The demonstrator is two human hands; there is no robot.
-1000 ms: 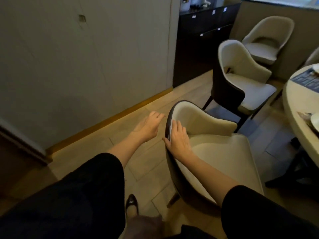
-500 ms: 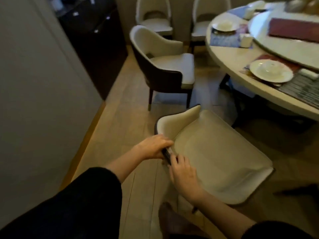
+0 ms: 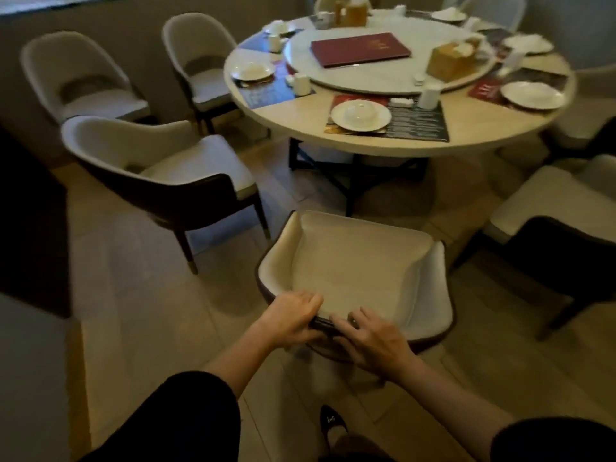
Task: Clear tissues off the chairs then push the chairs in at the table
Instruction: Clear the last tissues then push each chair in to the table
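Note:
A cream chair with a dark outer shell stands right in front of me, its seat bare and facing the round table. A stretch of floor lies between the seat's front edge and the table. My left hand grips the top rim of the backrest, fingers curled over it. Beside it, my right hand rests on the same rim with its fingers spread. I see no tissue on this seat.
Another chair stands close on the left, angled away from the table, and two more sit behind it. A chair stands on the right. The table carries plates, a red menu and a tissue box. A dark cabinet is at far left.
The chair has been turned from facing sideways to facing the table. My left hand came onto the backrest rim and gripped it; my right hand stayed on the rim.

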